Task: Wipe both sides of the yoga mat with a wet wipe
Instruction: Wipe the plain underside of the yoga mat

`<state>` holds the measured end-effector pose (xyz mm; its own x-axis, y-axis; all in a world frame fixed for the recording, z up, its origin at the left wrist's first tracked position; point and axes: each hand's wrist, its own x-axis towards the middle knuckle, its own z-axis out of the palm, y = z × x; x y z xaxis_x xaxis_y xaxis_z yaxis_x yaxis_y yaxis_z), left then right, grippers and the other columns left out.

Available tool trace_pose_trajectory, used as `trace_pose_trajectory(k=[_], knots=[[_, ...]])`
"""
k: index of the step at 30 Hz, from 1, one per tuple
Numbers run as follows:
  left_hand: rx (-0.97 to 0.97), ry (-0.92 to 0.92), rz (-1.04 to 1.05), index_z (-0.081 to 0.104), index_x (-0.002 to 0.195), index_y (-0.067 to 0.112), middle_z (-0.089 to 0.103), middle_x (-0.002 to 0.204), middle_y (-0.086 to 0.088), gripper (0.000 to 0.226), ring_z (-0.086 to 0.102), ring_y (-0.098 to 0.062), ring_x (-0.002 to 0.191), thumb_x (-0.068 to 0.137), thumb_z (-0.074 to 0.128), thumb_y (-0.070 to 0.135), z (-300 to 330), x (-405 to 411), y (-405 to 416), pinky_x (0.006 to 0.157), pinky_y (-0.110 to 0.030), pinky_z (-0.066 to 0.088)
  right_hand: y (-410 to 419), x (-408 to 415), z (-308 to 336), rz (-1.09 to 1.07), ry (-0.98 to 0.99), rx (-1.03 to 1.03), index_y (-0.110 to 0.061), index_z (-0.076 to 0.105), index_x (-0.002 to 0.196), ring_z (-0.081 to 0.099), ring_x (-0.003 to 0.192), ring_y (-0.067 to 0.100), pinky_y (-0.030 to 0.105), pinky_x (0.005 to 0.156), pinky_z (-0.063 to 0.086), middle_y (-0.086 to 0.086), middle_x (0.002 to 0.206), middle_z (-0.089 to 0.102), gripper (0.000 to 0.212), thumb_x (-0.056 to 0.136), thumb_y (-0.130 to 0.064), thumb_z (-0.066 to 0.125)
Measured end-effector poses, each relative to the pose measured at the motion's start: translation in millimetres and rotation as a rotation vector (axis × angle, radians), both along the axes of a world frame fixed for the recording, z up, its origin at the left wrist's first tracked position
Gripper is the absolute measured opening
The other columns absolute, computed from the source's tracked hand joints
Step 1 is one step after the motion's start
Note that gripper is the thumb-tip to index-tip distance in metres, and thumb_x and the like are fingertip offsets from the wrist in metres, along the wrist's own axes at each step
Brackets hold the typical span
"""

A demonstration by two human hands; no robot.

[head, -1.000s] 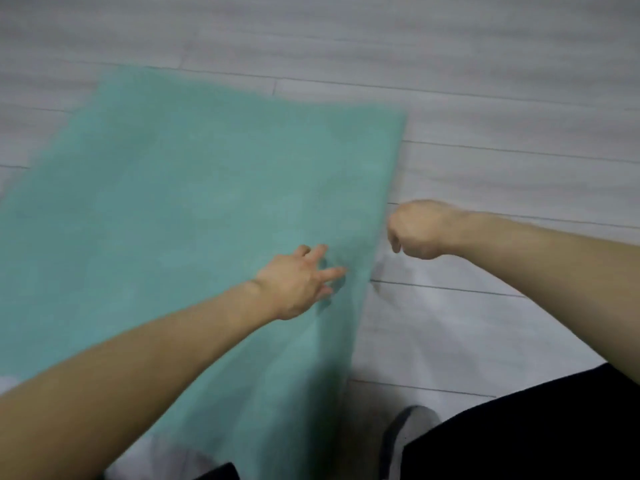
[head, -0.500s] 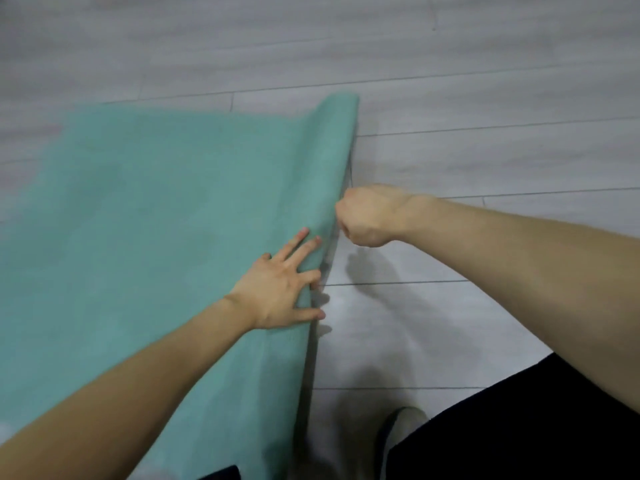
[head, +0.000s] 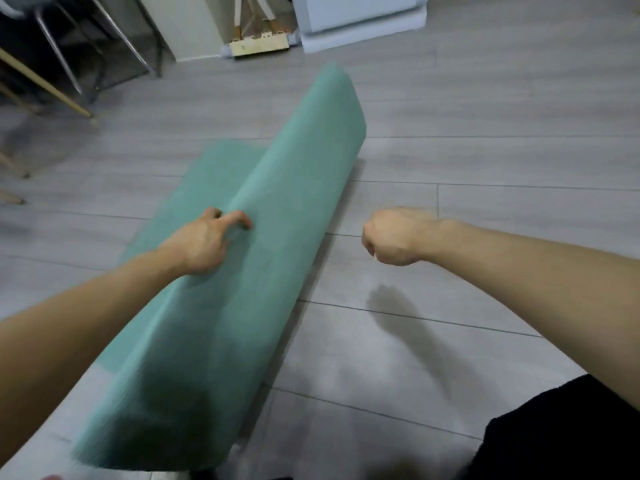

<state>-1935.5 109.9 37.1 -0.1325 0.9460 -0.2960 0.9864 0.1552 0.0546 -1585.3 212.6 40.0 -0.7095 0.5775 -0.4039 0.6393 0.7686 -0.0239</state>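
Gripping the lifted yoga mat (head: 294,188) edge, left hand (head: 204,244) clamped; right hand (head: 394,235) fisted, contents unseen.

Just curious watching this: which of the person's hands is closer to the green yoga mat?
Left. The left hand is on the yoga mat, fingers curled over its raised fold. The right hand is a closed fist over bare floor, right of the mat, not touching it.

1 teal yoga mat (head: 277,271) is seen on the grey plank floor (head: 450,341). 2 bare hands are counted: 1 left hand (head: 204,244) and 1 right hand (head: 394,235). 1 wooden frame (head: 259,45) is seen at the far wall.
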Motion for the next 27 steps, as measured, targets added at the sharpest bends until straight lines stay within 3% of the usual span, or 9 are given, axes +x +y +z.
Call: trace_pose_trajectory(k=[2, 6, 11, 13, 16, 19, 22, 24, 27], knots=[[0.026, -0.025, 0.046, 0.047, 0.137, 0.043, 0.049, 0.120, -0.012, 0.053, 0.063, -0.038, 0.094, 0.096, 0.051, 0.010, 12.0, -19.6, -4.4, 0.095, -0.042, 0.048, -5.3, -20.0, 12.1, 0.001, 0.025, 0.018, -0.016, 0.076, 0.110, 0.069, 0.100, 0.037, 0.035, 0.079, 0.057, 0.013, 0.111, 0.071, 0.031, 0.089, -0.009, 0.054], [0.023, -0.111, 0.074, 0.048, 0.127, 0.047, 0.065, 0.099, -0.010, 0.043, 0.063, -0.031, 0.085, 0.092, 0.069, 0.035, 18.0, -45.6, -10.8, 0.082, -0.034, 0.046, -19.5, -70.4, 41.0, 0.008, 0.109, 0.070, -0.014, 0.076, 0.107, 0.068, 0.096, 0.037, 0.030, 0.069, 0.044, 0.014, 0.107, 0.073, 0.027, 0.088, -0.011, 0.058], [-0.041, -0.262, -0.013, 0.056, 0.120, 0.040, 0.068, 0.106, 0.000, 0.047, 0.064, -0.024, 0.092, 0.081, 0.082, 0.037, 2.3, -37.5, 18.1, 0.082, -0.031, 0.048, -44.5, -107.9, 44.9, -0.079, 0.256, 0.106, -0.009, 0.070, 0.088, 0.071, 0.090, 0.039, 0.036, 0.071, 0.051, 0.019, 0.096, 0.073, 0.030, 0.086, -0.028, 0.047], [0.022, -0.357, -0.016, 0.061, 0.115, 0.036, 0.069, 0.109, 0.003, 0.047, 0.065, -0.024, 0.096, 0.070, 0.076, 0.039, 6.7, -14.8, 37.7, 0.086, -0.032, 0.050, -64.5, -111.2, 43.9, -0.193, 0.341, 0.013, -0.008, 0.062, 0.077, 0.070, 0.087, 0.039, 0.039, 0.073, 0.053, 0.023, 0.091, 0.072, 0.041, 0.086, -0.036, 0.034], [0.020, -0.428, -0.077, 0.063, 0.109, 0.033, 0.070, 0.112, -0.003, 0.043, 0.064, -0.027, 0.104, 0.066, 0.070, 0.033, 28.8, 35.2, 60.8, 0.093, -0.035, 0.050, -105.1, -110.4, 52.6, -0.398, 0.442, -0.208, -0.009, 0.066, 0.081, 0.068, 0.090, 0.040, 0.044, 0.078, 0.051, 0.021, 0.093, 0.072, 0.043, 0.092, -0.036, 0.035], [-0.007, -0.413, -0.138, 0.064, 0.109, 0.028, 0.066, 0.111, -0.010, 0.039, 0.062, -0.033, 0.106, 0.072, 0.075, 0.017, 65.6, 87.9, 73.6, 0.095, -0.036, 0.048, -141.3, -86.6, 73.7, -0.751, 0.498, -0.340, -0.017, 0.056, 0.074, 0.065, 0.087, 0.037, 0.041, 0.075, 0.047, 0.014, 0.084, 0.070, 0.041, 0.100, -0.048, 0.048], [0.046, -0.388, -0.087, 0.064, 0.107, 0.026, 0.064, 0.108, -0.009, 0.038, 0.063, -0.035, 0.100, 0.073, 0.071, 0.010, 122.3, 124.4, 82.7, 0.088, -0.036, 0.048, -181.0, -48.1, 125.4, -1.055, 0.457, -0.392, -0.017, 0.053, 0.066, 0.063, 0.074, 0.028, 0.039, 0.068, 0.049, 0.001, 0.066, 0.062, 0.065, 0.091, -0.077, 0.052], [0.095, -0.374, -0.041, 0.064, 0.108, 0.026, 0.063, 0.107, -0.010, 0.038, 0.064, -0.037, 0.098, 0.074, 0.069, 0.009, 168.7, 142.6, 88.4, 0.085, -0.037, 0.049, -205.5, -32.3, 172.1, -1.082, 0.389, -0.417, -0.019, 0.059, 0.071, 0.064, 0.071, 0.021, 0.038, 0.066, 0.055, -0.003, 0.069, 0.064, 0.072, 0.082, -0.089, 0.046], [0.121, -0.388, -0.010, 0.062, 0.113, 0.024, 0.061, 0.113, -0.010, 0.041, 0.063, -0.038, 0.098, 0.076, 0.065, 0.007, 249.8, 183.3, 92.7, 0.086, -0.038, 0.049, -227.2, -18.7, 256.1, -1.108, 0.342, -0.523, -0.019, 0.064, 0.079, 0.065, 0.080, 0.022, 0.040, 0.074, 0.059, -0.002, 0.083, 0.066, 0.075, 0.081, -0.091, 0.043]])
